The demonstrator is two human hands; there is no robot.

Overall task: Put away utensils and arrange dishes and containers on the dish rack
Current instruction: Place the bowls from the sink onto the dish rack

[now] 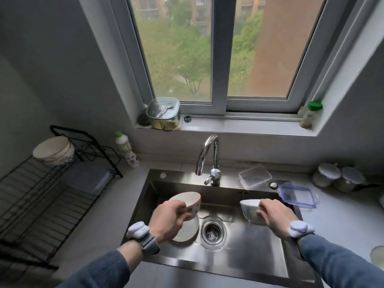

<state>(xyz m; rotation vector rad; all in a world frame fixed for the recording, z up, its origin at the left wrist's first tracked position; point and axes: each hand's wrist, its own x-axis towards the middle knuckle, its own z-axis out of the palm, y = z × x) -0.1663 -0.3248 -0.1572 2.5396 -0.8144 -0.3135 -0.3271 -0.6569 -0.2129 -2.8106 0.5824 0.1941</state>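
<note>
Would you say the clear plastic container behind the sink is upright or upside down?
Upside down: the clear container rests rim-down on the sink's back ledge, its blue-rimmed lid lying separately beside it.

A single head-worn wide-angle view looks steeply down and forward, close over the sink [295,265], toward the window [220,48].

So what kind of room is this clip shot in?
Most likely a home kitchen: a steel sink with a faucet below a window, a black dish rack beside it, and each hand holding a bowl over the basin.
</note>
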